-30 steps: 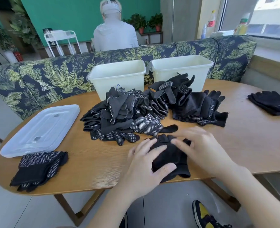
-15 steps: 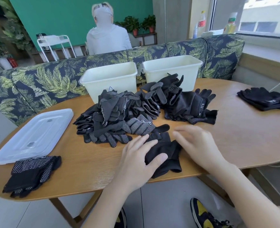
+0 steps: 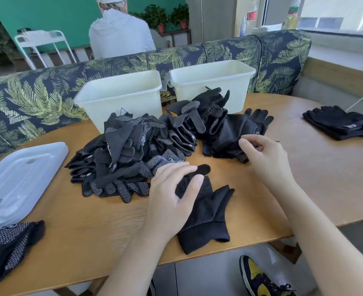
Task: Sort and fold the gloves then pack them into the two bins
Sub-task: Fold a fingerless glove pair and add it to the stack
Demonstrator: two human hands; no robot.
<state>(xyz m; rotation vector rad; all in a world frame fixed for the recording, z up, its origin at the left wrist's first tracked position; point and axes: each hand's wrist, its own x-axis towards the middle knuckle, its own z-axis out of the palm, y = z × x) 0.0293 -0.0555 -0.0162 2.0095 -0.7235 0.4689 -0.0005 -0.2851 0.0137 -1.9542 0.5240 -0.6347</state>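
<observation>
A plain black glove (image 3: 208,212) lies flat near the table's front edge, cuff toward me. My left hand (image 3: 172,195) sits on its finger end, with the glove's fingers held between my thumb and curled fingers. My right hand (image 3: 263,154) hovers with loosely curled fingers at the edge of the right-hand heap of gloves (image 3: 225,133) and holds nothing. A bigger heap of dotted black gloves (image 3: 125,159) lies in the middle. Behind the heaps stand two white bins, the left bin (image 3: 121,97) and the right bin (image 3: 212,77).
A stack of plain black gloves (image 3: 338,124) lies at the far right of the wooden table (image 3: 325,178). A stack of dotted gloves (image 3: 5,242) and a clear lid (image 3: 20,178) lie at the left. A leaf-print sofa (image 3: 37,99) backs the table, and a person (image 3: 118,33) sits beyond it.
My right hand has lifted off the glove and moved up and right to the right-hand heap. My left hand went from pressing flat to curling round the glove's finger end.
</observation>
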